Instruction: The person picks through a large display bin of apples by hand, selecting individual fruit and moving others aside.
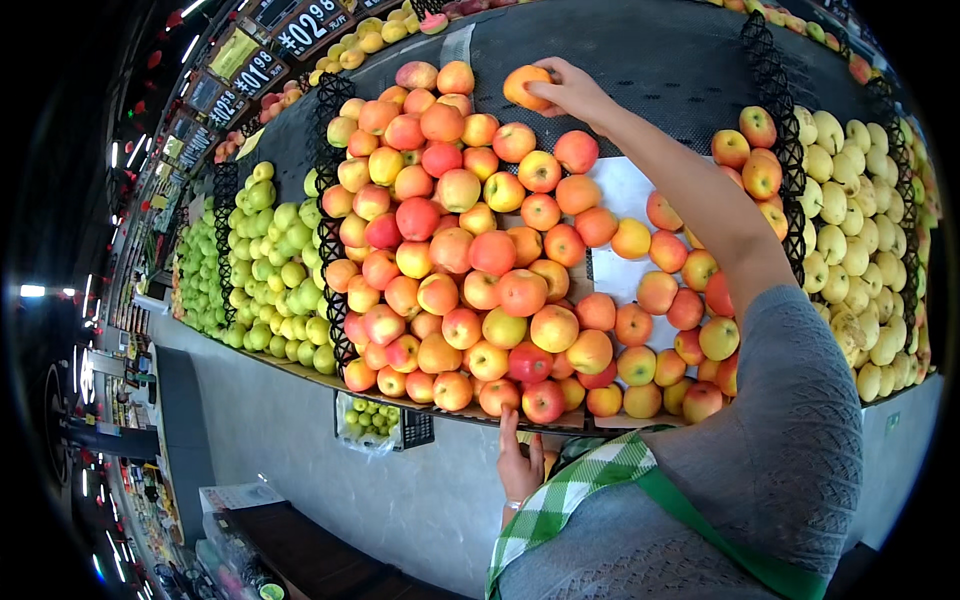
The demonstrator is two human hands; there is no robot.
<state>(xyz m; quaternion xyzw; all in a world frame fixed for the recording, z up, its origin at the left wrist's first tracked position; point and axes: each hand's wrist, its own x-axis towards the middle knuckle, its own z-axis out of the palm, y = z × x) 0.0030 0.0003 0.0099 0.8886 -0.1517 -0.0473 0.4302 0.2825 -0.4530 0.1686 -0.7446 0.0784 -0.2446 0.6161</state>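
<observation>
Our right hand (574, 93) has its grip clamped round an apple (522, 88) beside the far end of the pile (450, 250), a stacking step, we judge, calling next for a gentle, stable release. Our left hand (517, 466) is at the near edge of the tabletop (660, 75); its grip, indistinct beside the apron (590, 488), we cannot tell.

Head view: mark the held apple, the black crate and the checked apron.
Held apple (522, 87), head view: uncovered side.
Black crate (420, 429), head view: right-hand wall.
Checked apron (578, 490), head view: green-and-white fabric.
</observation>
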